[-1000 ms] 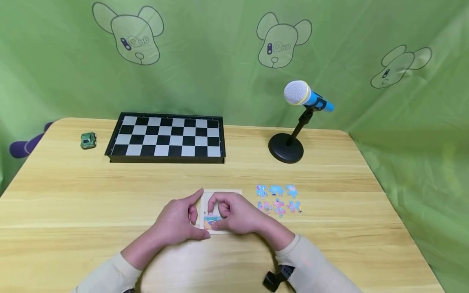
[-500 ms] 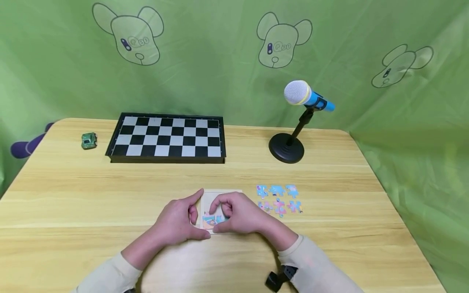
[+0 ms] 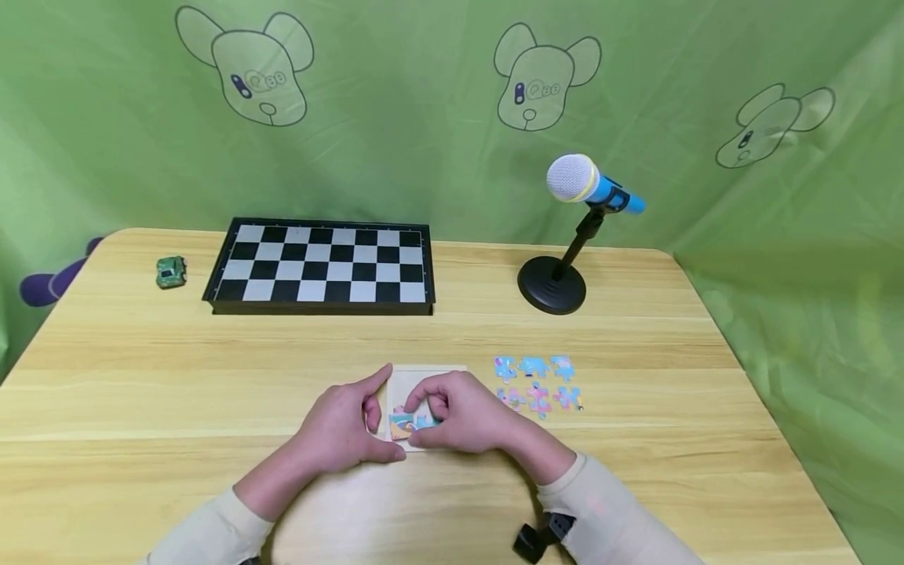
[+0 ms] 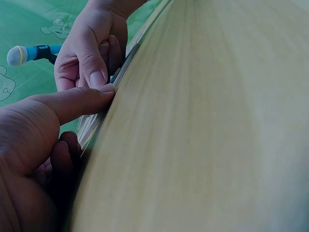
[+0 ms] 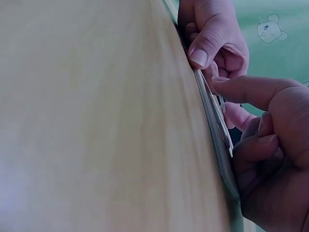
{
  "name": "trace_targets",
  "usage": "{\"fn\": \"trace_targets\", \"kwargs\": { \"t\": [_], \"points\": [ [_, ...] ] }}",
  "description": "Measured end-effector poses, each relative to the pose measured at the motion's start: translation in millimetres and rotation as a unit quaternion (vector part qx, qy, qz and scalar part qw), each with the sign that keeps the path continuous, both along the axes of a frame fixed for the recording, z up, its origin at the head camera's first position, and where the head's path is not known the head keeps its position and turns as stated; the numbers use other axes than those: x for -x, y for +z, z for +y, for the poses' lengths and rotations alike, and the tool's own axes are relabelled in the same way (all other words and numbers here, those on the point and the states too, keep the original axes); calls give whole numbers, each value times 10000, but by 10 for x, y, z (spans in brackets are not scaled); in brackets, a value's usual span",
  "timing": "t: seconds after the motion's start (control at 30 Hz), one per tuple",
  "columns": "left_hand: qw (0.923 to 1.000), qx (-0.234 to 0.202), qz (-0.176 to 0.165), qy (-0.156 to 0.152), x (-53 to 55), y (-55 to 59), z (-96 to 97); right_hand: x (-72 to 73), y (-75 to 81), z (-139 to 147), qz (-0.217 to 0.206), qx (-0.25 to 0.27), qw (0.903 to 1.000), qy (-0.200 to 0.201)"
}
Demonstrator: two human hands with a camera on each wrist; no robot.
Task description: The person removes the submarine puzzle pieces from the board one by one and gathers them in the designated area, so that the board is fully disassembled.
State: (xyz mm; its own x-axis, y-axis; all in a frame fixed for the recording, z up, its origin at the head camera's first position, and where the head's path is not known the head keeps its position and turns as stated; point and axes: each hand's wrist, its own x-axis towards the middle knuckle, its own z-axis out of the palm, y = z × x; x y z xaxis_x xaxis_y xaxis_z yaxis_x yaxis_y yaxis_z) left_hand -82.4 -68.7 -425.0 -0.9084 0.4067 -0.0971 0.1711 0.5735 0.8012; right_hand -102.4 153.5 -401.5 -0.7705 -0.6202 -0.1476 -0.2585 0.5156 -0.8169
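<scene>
In the head view a small pale puzzle tray (image 3: 399, 383) lies on the table between both hands. My left hand (image 3: 344, 428) holds its left side, index fingertip at the upper corner and thumb at the lower corner. With thumb and index finger, my right hand (image 3: 468, 412) pinches an orange-and-blue puzzle piece (image 3: 400, 426) at the tray's lower left. More light-blue puzzle (image 3: 426, 421) shows beside that piece, partly behind the right hand. Both wrist views show the tray almost edge-on, with the right thumb (image 5: 236, 89) over it; the piece itself is hard to make out there.
Several loose puzzle pieces (image 3: 534, 367) lie in two rows right of the tray. A black-and-white checkered board (image 3: 325, 263) stands at the back, with a small green toy car (image 3: 171, 271) to its left. A blue microphone (image 3: 593, 188) sits on a black stand (image 3: 552, 286) at the back right.
The right hand has shifted very slightly right, its thumb sliding along the piece. The pinched piece has turned a little and moved slightly left and up. The left hand stays on the tray.
</scene>
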Motion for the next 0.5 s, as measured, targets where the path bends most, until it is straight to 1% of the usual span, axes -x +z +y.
{"fn": "trace_targets", "kwargs": {
  "t": [0.27,0.4,0.5],
  "points": [
    [10000,-9,51,3,4,-2,8,-52,21,98,-54,279,9992,-269],
    [9999,-15,112,-31,1,2,8,-98,31,167,37,362,9987,-345],
    [9999,-11,143,-95,-2,3,11,-139,45,246,101,336,9982,-476]
  ]
}}
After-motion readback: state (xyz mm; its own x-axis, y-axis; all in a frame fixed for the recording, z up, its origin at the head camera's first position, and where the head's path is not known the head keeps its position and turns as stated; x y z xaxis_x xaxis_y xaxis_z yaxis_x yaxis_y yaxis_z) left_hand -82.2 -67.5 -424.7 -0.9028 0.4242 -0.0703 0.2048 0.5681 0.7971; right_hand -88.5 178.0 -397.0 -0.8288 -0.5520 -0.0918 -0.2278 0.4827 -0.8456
